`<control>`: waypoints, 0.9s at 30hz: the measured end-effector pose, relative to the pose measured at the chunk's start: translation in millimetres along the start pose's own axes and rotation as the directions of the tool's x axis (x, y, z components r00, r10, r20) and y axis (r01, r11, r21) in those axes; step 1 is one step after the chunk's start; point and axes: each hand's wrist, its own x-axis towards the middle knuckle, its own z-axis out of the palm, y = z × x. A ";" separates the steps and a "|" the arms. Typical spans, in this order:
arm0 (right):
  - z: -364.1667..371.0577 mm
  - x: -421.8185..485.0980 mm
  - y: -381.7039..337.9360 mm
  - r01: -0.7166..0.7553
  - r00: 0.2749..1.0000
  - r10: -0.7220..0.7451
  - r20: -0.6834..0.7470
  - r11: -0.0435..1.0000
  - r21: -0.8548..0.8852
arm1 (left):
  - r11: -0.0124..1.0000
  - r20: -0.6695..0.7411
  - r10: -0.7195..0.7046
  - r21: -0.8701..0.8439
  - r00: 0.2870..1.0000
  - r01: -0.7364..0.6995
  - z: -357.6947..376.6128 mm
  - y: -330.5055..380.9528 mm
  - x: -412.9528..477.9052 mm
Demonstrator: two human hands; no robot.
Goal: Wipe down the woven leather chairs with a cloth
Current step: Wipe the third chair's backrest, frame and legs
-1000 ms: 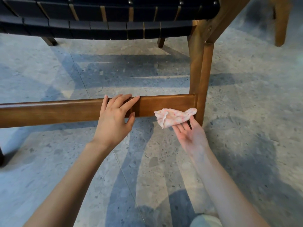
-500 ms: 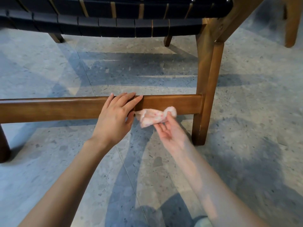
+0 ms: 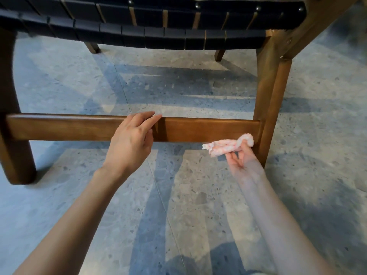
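While our right hand [image 3: 241, 161] is turning palm up below the chair frame, it is pinching the pink-and-white cloth [image 3: 224, 147], with the thumb and curled fingers [image 3: 234, 156] closing on one end of it. The cloth is lying bunched into a loose roll, touching the lower edge of the wooden crossbar [image 3: 198, 130] at its right end, just beside the front leg [image 3: 272, 108] where bar and leg are joining. The free end of the cloth is pointing left, hanging below the bar.

Further left along the same bar, our left hand [image 3: 131, 139] is resting on the wood and holding nothing. Its fingers [image 3: 147, 118] are lying nearly straight and close together over the top edge, and the thumb is sitting against the front face. The two hands are staying well apart on the bar.

Above them the woven seat [image 3: 158, 36] of dark leather straps is spanning the frame. At the far left the curved leg [image 3: 12, 135] is meeting the bar's other end. Everything is standing on a speckled grey floor [image 3: 198, 205], where shadows are falling in bands.
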 end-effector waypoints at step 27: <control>91.4 -47.6 204.0 -0.293 0.777 0.441 0.449 0.885 -0.362 | -0.149 0.399 -0.801 -0.854 0.445 0.498 -14.0 -69.6 -64.5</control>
